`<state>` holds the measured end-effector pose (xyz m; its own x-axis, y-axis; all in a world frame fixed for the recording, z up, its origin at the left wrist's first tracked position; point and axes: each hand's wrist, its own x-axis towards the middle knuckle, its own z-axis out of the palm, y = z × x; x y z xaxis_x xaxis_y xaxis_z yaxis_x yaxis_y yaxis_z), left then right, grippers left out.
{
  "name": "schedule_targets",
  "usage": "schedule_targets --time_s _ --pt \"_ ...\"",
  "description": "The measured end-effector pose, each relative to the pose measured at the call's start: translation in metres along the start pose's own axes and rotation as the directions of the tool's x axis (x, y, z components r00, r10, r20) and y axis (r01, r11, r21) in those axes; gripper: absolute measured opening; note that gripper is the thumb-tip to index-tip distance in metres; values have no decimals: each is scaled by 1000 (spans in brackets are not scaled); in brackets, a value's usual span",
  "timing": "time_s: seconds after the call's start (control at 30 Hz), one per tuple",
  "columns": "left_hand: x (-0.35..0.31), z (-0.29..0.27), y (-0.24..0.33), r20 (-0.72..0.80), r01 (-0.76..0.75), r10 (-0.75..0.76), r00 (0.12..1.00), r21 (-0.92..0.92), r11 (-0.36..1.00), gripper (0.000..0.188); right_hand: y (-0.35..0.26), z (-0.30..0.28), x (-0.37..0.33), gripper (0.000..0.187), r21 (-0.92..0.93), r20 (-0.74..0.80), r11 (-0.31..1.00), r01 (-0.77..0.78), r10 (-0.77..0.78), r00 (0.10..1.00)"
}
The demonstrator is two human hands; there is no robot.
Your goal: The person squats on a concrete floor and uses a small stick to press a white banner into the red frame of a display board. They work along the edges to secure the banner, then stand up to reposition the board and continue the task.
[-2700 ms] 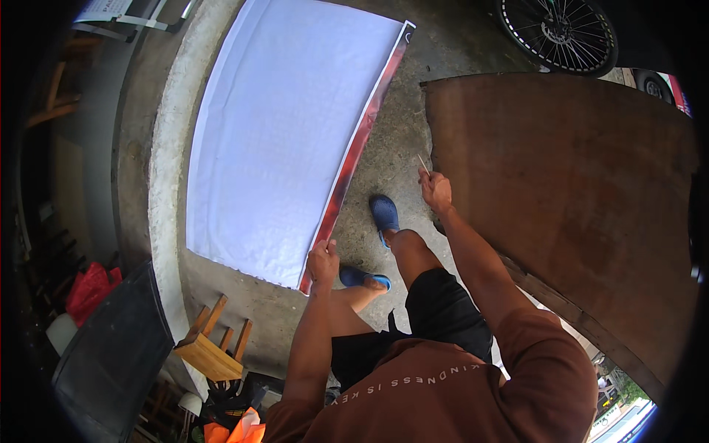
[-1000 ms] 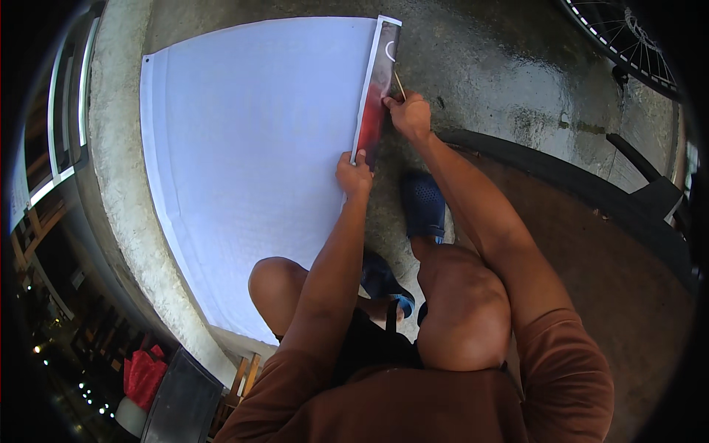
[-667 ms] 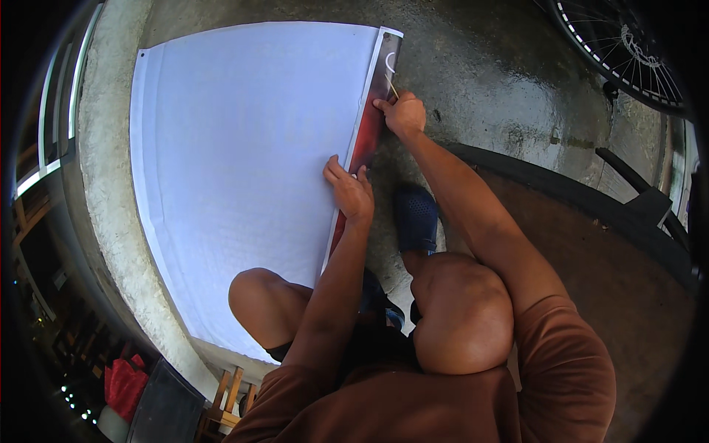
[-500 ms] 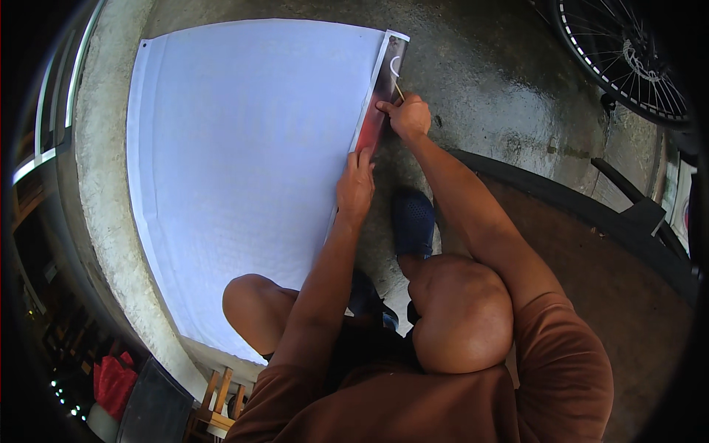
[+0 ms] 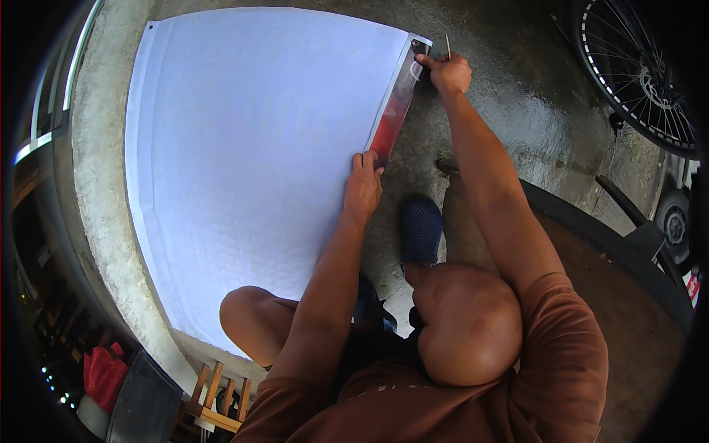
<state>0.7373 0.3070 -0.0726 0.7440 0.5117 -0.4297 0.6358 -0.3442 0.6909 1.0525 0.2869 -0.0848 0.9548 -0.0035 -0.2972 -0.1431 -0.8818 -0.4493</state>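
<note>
A large white banner sheet (image 5: pixel 258 148) lies spread on the floor, its right edge folded over into a narrow strip with a dark and red printed side (image 5: pixel 391 127). My left hand (image 5: pixel 362 190) is closed on the lower part of that fold, fingertips on top of the strip. Up at the far right corner, my right hand (image 5: pixel 452 74) is curled around a thin pale stick (image 5: pixel 447 46) that pokes up past its fingers. One extended finger or the thumb of that hand touches the strip beside the corner. The stick's lower end is hidden in the hand.
A bicycle wheel (image 5: pixel 628 70) stands at the upper right on wet concrete. To the right lies a brown panel with a dark curved rim (image 5: pixel 576 221). My blue clog (image 5: pixel 421 229) is beside the banner. A wooden stool (image 5: pixel 218 399) and a red bag (image 5: pixel 105 376) are at the lower left.
My right hand, with the stick, has slid up along the folded strip to the far corner. My left hand has stayed on the fold, and the view has shifted slightly.
</note>
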Motion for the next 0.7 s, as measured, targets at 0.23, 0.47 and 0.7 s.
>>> schedule_targets --time_s 0.23,0.47,0.7 --pt "2 -2 7 8 22 -22 1000 15 1000 23 -5 3 25 57 -8 -38 999 -44 44 998" --pt "5 -4 6 -21 -21 22 1000 30 999 26 -12 0 44 62 -75 -51 997 -2 -2 999" --pt "-1 -1 3 -22 11 -11 1000 8 1000 34 5 7 -28 64 -37 59 971 236 -234 971"
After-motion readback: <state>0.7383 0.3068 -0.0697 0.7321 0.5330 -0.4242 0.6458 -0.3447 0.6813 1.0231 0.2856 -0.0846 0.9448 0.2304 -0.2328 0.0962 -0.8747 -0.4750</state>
